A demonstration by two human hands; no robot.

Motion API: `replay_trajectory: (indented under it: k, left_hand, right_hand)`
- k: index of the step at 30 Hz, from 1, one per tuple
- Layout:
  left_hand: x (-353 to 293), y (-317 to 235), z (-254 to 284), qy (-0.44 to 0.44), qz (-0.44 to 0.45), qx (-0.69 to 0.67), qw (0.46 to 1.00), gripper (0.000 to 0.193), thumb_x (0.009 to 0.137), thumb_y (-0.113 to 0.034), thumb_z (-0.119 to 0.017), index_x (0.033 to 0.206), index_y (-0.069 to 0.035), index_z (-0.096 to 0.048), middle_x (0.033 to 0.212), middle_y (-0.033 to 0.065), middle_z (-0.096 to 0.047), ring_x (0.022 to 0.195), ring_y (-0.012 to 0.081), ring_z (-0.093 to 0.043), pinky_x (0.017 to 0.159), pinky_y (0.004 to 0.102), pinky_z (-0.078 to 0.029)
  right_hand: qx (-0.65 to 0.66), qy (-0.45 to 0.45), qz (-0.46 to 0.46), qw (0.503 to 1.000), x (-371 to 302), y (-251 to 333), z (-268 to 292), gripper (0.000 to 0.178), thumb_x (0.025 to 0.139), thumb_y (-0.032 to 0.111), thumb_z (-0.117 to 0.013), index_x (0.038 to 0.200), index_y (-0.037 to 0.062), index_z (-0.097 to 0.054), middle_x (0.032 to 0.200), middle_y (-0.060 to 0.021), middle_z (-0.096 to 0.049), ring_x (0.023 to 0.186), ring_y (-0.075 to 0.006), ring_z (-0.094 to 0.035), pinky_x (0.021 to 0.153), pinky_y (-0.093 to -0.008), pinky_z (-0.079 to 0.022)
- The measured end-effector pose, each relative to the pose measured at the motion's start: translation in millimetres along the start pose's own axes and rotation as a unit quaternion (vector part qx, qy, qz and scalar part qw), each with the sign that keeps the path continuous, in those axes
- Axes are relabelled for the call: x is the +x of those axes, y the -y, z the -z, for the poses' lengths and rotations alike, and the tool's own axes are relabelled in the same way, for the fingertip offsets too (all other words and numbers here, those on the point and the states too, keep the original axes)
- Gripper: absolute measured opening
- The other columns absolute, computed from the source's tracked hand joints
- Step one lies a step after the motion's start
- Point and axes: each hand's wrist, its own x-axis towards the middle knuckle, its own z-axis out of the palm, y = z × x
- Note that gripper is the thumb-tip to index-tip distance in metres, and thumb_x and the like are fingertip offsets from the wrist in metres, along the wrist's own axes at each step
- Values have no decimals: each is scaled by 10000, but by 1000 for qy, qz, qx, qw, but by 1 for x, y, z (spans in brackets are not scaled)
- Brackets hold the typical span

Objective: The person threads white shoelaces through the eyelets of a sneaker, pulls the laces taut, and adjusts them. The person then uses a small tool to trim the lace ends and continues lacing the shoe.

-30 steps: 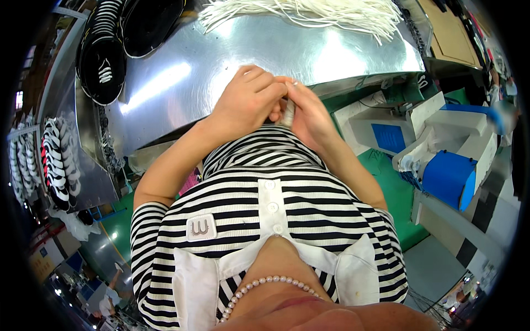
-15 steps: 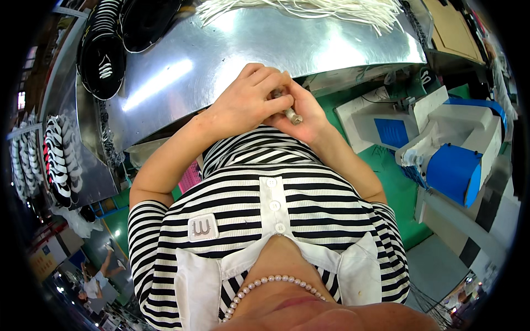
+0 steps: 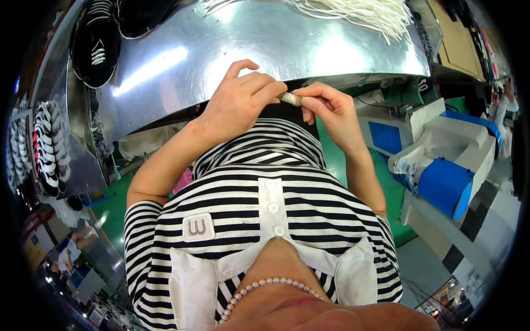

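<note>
we see our left hand (image 3: 238,102) and our right hand (image 3: 329,108) meeting just in front of the near edge of the shiny metal table (image 3: 232,49), above the striped shirt (image 3: 259,204). between them sits a small pale, tube-like piece (image 3: 291,99), pinched at one end by the left thumb and forefinger and at the other by the right fingertips, so both hands are closed on it; what it is exactly we cannot tell. it hangs off the table, not resting on it. at the far side of the table lies a heap of white laces (image 3: 353,12), and at its far left corner dark shoes with white lacing (image 3: 95,41). to our right stands a white and blue machine (image 3: 447,165), well apart from the hands.
</note>
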Motion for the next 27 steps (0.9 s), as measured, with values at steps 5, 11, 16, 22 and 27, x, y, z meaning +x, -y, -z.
replay_trajectory:
  k: [5, 11, 16, 22, 27]
  left_hand:
    - [-4, 7, 0, 40, 21, -55, 997, 211, 842, -84, -674, 1048, -59, -637, 840, 53, -645, 796, 231, -623, 881, 375, -455]
    - [-8, 7, 2, 103, 132, -127, 978, 210, 941, -125, -589, 1128, -36, -626, 825, 57, -634, 745, 211, -595, 783, 326, -468]
    - [-4, 9, 5, 160, 343, -517, 767, 252, 1023, -182, -480, 1134, -2, -616, 809, 27, -624, 659, 102, -559, 682, 227, -465]
    - [-8, 13, -6, 146, 348, -606, 701, 302, 1040, -226, -449, 1105, 23, -608, 806, 39, -624, 650, 92, -560, 653, 206, -467]
    - [-8, 16, -8, 110, 371, -726, 568, 311, 1040, -226, -446, 1111, 35, -600, 798, 52, -627, 596, 111, -552, 593, 217, -461]
  right_hand:
    - [-99, 24, 42, 994, 6, 5, 8, 146, 945, 15, -588, 1047, -6, -690, 876, -38, -646, 664, -78, -590, 593, -203, -477]
    - [-288, 20, 211, 934, 4, 20, 11, 216, 867, -49, -643, 1064, 30, -682, 955, -79, -654, 709, -143, -618, 604, -250, -491]
    - [-365, 8, 303, 880, 1, 9, 17, 312, 786, -105, -670, 1056, 50, -689, 957, -96, -653, 744, -205, -631, 604, -267, -490]
    - [-344, -65, 328, 877, 4, 8, 26, 303, 762, -142, -665, 1007, 34, -702, 938, -96, -655, 743, -192, -633, 586, -270, -481]
    - [-366, -53, 331, 868, 4, 5, 30, 313, 758, -146, -664, 1015, 29, -699, 935, -93, -656, 737, -188, -629, 587, -263, -478]
